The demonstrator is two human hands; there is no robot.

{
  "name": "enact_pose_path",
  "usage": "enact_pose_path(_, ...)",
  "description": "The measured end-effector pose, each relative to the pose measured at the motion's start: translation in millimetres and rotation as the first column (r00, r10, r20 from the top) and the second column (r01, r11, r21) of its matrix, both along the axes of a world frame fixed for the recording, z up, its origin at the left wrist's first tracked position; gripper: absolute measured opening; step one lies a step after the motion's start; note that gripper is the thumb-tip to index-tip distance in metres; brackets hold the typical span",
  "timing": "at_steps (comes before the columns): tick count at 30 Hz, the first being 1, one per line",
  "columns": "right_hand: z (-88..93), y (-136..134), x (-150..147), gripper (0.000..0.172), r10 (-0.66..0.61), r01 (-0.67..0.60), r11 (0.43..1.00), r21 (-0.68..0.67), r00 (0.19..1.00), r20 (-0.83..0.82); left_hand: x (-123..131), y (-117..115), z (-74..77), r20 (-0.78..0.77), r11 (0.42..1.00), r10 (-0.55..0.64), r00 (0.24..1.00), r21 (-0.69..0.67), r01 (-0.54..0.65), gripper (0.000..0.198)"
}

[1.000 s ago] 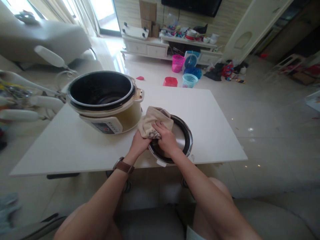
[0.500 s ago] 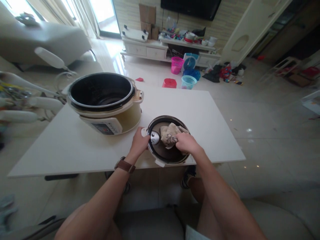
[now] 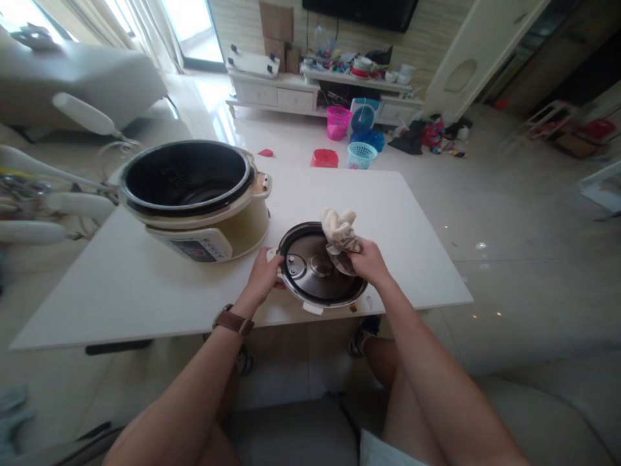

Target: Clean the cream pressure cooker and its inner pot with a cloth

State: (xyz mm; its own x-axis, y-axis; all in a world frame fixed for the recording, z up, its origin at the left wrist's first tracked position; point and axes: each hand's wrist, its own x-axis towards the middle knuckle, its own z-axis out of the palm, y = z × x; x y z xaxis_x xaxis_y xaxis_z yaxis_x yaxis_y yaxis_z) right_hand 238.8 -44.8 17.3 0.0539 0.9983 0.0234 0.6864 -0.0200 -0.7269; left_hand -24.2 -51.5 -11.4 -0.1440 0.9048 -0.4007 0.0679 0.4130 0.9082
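A round pressure cooker lid point(image 3: 317, 285) lies at the table's front edge, its metal inner side facing up inside a black seal. My left hand point(image 3: 264, 273) grips the lid's left edge by the white tab, thumb on top. In my right hand point(image 3: 367, 260) is a bunched, stained pale cloth point(image 3: 341, 232), held over the lid's upper right rim. The cream electric pressure cooker point(image 3: 208, 230), uncovered, stands to the left with its dark inner pot point(image 3: 187, 175) in place. Its control panel faces my side.
The white table point(image 3: 310, 194) carries the cooker and lid. White-handled utensils point(image 3: 85, 115) stick up at the left. Beyond the table, a pink basket point(image 3: 338, 123), a light blue basket point(image 3: 361, 155) and a red stool point(image 3: 325, 158) stand on the tiled floor.
My right hand has lifted the cloth from the lid's middle to its upper right rim, uncovering the metal centre. My left hand keeps its hold on the lid.
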Motion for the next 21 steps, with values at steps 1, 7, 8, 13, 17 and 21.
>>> enact_pose_path(1,0.3,-3.9,-3.9,0.037,0.063,-0.059,0.998,-0.034,0.989,0.137,-1.3,-0.4,1.2,0.024,1.000,-0.014,1.000,0.016,0.013,0.032)
enact_pose_path(7,-4.5,-13.3,-16.8,0.057,0.250,-0.170,0.963,-0.209,0.852,0.460,-13.9,-2.4,10.2,0.167,0.974,-0.200,0.966,0.144,0.177,0.061)
enact_pose_path(8,-6.0,-12.4,-15.9,0.057,0.236,-0.151,0.965,-0.213,0.855,0.463,-16.4,-3.1,10.9,0.165,0.955,-0.264,0.950,0.184,0.233,0.064)
enact_pose_path(13,-9.7,-9.2,-8.7,0.056,0.221,-0.120,0.964,-0.238,0.857,0.466,-23.5,-6.5,6.6,-0.274,0.738,-0.466,0.841,0.403,0.541,0.079)
enact_pose_path(17,-8.9,-10.3,-9.7,0.057,0.237,-0.137,0.962,-0.237,0.853,0.466,-19.6,-5.3,5.0,-0.680,0.544,-0.254,0.688,0.488,0.683,0.065)
enact_pose_path(21,-7.0,-11.4,-14.1,0.059,0.235,-0.129,0.960,-0.247,0.850,0.472,-12.2,-4.5,14.4,-0.826,0.347,-0.238,0.512,0.420,0.839,0.052)
